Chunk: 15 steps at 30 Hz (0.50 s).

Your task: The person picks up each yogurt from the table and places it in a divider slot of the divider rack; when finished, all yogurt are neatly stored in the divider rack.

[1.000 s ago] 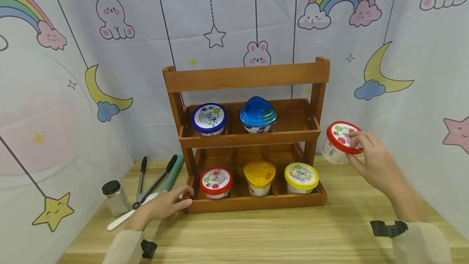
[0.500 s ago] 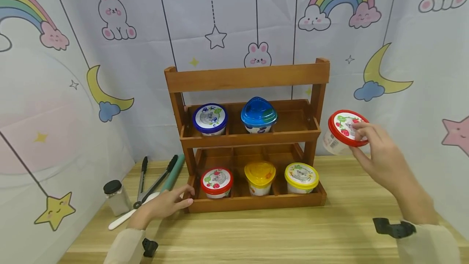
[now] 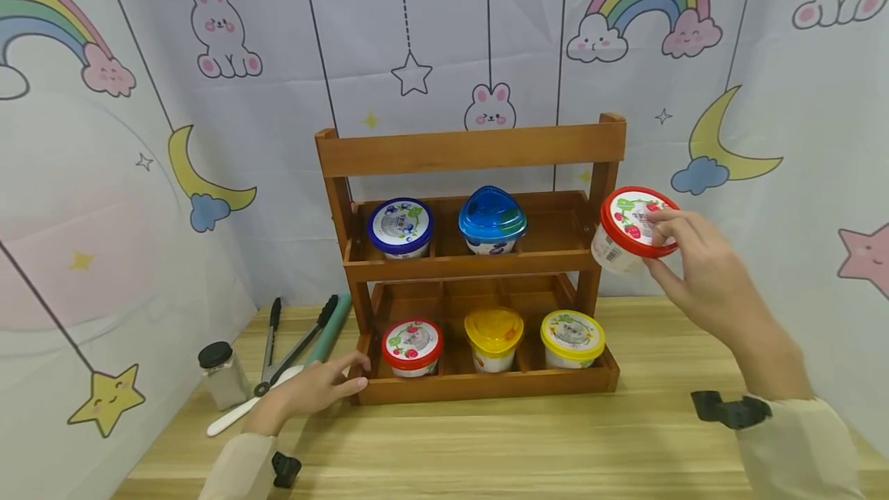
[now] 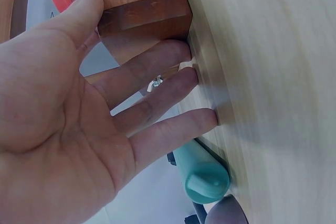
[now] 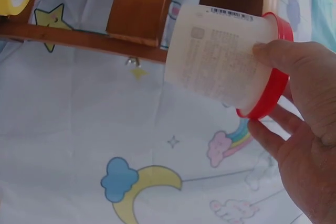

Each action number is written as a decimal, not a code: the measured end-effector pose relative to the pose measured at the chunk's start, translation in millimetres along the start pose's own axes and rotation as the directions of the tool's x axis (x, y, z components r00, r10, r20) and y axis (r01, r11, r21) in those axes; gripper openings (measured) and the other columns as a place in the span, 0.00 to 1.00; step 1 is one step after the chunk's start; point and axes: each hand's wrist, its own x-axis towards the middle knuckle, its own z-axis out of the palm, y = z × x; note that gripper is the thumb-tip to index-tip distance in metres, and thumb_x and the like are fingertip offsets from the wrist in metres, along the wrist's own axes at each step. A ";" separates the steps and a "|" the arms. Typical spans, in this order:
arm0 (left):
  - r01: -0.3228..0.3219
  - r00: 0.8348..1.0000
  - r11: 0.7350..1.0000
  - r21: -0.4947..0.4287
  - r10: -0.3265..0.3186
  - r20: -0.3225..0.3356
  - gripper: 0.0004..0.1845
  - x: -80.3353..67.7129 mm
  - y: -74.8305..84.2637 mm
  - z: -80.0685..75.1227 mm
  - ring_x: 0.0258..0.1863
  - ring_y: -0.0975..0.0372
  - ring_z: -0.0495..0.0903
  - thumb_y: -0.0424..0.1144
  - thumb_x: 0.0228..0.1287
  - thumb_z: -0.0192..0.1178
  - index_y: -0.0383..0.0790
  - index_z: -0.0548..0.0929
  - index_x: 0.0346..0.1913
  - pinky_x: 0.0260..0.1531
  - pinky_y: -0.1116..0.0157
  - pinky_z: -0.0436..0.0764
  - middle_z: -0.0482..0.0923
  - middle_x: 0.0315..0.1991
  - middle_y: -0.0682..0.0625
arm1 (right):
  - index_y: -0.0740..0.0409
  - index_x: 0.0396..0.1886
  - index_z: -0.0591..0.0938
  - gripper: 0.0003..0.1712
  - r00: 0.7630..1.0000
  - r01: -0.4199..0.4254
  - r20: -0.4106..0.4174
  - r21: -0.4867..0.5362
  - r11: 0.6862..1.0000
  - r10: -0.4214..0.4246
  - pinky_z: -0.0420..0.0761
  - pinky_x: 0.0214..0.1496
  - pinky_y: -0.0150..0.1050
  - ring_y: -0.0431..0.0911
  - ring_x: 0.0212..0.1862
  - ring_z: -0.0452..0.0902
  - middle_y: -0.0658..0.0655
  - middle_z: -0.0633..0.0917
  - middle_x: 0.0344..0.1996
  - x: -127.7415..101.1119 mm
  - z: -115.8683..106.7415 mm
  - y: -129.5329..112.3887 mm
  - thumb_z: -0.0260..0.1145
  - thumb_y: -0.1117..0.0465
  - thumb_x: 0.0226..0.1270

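Observation:
My right hand (image 3: 694,268) grips a red-lidded white cup (image 3: 628,228) in the air, just right of the wooden rack's (image 3: 472,149) upper right post. In the right wrist view, the fingers (image 5: 294,61) wrap the cup (image 5: 226,61) at its red rim. My left hand (image 3: 316,386) rests with straight fingers against the rack's lower left corner (image 4: 144,19). The upper shelf holds a dark-blue-lidded cup (image 3: 400,227) and a blue domed cup (image 3: 490,219); its right slot is bare. The lower shelf holds a red-lidded cup (image 3: 411,346), a yellow domed cup (image 3: 493,336) and a yellow-lidded cup (image 3: 572,336).
Left of the rack lie black tongs (image 3: 292,346), a teal cylinder (image 3: 329,329), a white spatula handle (image 3: 229,417) and a small black-capped jar (image 3: 221,373). A printed cloth backdrop (image 3: 139,137) closes in the wooden table (image 3: 528,438) behind and on both sides.
My right hand has lifted the red-lidded cup up and leftward, closer to the rack's upper right post. The left hand has stayed at the rack's lower corner.

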 end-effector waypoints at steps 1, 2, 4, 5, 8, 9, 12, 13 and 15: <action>0.001 1.000 1.000 0.000 -0.001 0.000 0.17 0.0 0.3 -0.3 0.36 0.58 0.77 0.48 0.77 0.54 0.41 0.73 0.58 0.37 0.53 0.75 0.82 0.40 0.50 | 0.63 0.36 0.73 0.24 1.000 0.001 0.002 0.002 1.000 -0.001 0.71 0.63 0.32 0.60 0.57 0.73 0.64 0.80 0.53 1.7 0.6 -0.8 0.76 0.81 0.45; -0.002 1.000 1.000 0.004 0.002 0.001 0.17 0.0 0.5 -0.5 0.36 0.58 0.77 0.48 0.77 0.54 0.41 0.73 0.58 0.37 0.54 0.75 0.82 0.40 0.50 | 0.63 0.36 0.73 0.24 1.000 -0.002 0.006 0.000 1.000 0.002 0.73 0.62 0.35 0.60 0.58 0.73 0.63 0.80 0.53 3.5 1.3 -1.3 0.76 0.81 0.45; -0.004 1.000 1.000 0.007 0.004 0.001 0.17 0.1 1.1 -0.9 0.36 0.58 0.78 0.48 0.77 0.54 0.41 0.73 0.58 0.36 0.54 0.75 0.82 0.39 0.50 | 0.63 0.36 0.73 0.24 1.000 -0.002 0.012 0.009 1.000 0.002 0.78 0.57 0.48 0.60 0.58 0.73 0.63 0.80 0.53 7.0 3.1 -2.5 0.76 0.81 0.45; -0.003 1.000 1.000 0.011 0.003 0.001 0.17 0.1 1.3 -1.1 0.36 0.58 0.78 0.49 0.77 0.54 0.42 0.73 0.58 0.37 0.54 0.76 0.82 0.39 0.50 | 0.63 0.36 0.73 0.24 1.000 0.000 0.013 0.012 1.000 0.000 0.78 0.54 0.55 0.60 0.58 0.73 0.63 0.80 0.54 8.7 4.2 -3.1 0.77 0.81 0.45; -0.004 1.000 1.000 0.016 0.004 0.001 0.17 -0.4 1.7 -1.3 0.36 0.59 0.78 0.49 0.77 0.54 0.42 0.73 0.58 0.36 0.55 0.76 0.82 0.40 0.50 | 0.63 0.37 0.73 0.25 1.000 0.004 0.020 0.020 1.000 -0.005 0.79 0.52 0.58 0.61 0.58 0.72 0.64 0.80 0.54 14.0 8.0 -4.4 0.77 0.81 0.45; -0.003 1.000 1.000 0.013 0.003 0.001 0.17 -0.5 1.4 -1.3 0.37 0.58 0.78 0.49 0.77 0.54 0.42 0.73 0.58 0.37 0.54 0.76 0.83 0.41 0.50 | 0.63 0.37 0.73 0.25 1.000 0.009 0.020 0.025 1.000 -0.009 0.78 0.49 0.62 0.61 0.58 0.72 0.64 0.80 0.54 15.8 9.5 -5.1 0.77 0.81 0.44; 0.000 1.000 1.000 0.005 0.000 0.003 0.17 -0.5 0.4 -0.5 0.37 0.57 0.78 0.48 0.77 0.54 0.41 0.73 0.58 0.37 0.54 0.76 0.82 0.41 0.49 | 0.63 0.36 0.73 0.24 1.000 0.011 0.022 0.029 1.000 -0.012 0.78 0.50 0.62 0.61 0.58 0.72 0.64 0.80 0.54 21.5 14.2 -6.6 0.77 0.81 0.46; 0.002 1.000 1.000 0.004 -0.002 0.002 0.16 -0.5 0.1 -0.3 0.38 0.57 0.78 0.48 0.77 0.54 0.41 0.73 0.58 0.37 0.54 0.76 0.82 0.40 0.49 | 0.63 0.36 0.72 0.24 1.000 0.008 0.023 0.033 0.999 -0.009 0.78 0.50 0.62 0.61 0.58 0.72 0.64 0.80 0.54 23.1 15.9 -7.3 0.76 0.80 0.46; 0.005 1.000 1.000 -0.003 -0.005 0.003 0.16 -0.2 -0.9 0.2 0.37 0.57 0.78 0.48 0.77 0.54 0.42 0.73 0.58 0.36 0.53 0.75 0.82 0.39 0.49 | 0.63 0.36 0.72 0.23 1.000 0.002 0.027 0.034 0.999 -0.003 0.78 0.51 0.61 0.62 0.58 0.72 0.64 0.80 0.53 26.8 19.5 -8.1 0.76 0.80 0.48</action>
